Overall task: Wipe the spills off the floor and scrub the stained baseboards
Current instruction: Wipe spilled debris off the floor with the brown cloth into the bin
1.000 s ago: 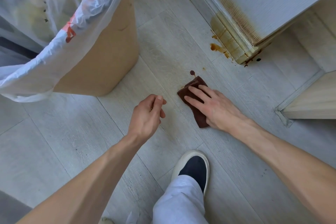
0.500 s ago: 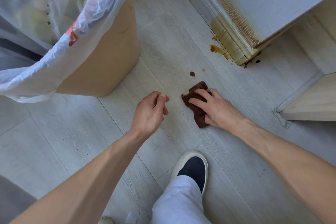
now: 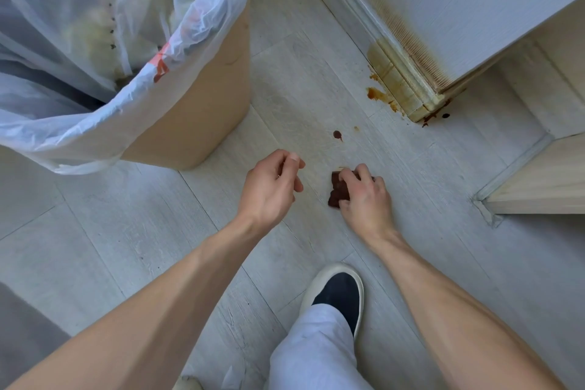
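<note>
My right hand (image 3: pixel 364 196) was bunched around the brown cloth (image 3: pixel 338 191), gripping it against the floor (image 3: pixel 126 231) just below the dark spill drop (image 3: pixel 337 135). My left hand (image 3: pixel 269 190) hovered beside it, fingers loosely curled on nothing. Up and left of the drop stood the tan bin (image 3: pixel 196 104), its white liner (image 3: pixel 110 41) holding pale crumpled rubbish. Up and right of the drop, the baseboard (image 3: pixel 395 73) corner was stained brown.

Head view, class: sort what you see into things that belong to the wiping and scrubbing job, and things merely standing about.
Job: brown cloth gripped by right hand; dark floor spill; orange spill; stained baseboard.
Standing about: lined bin, shoe, idle left hand.
</note>
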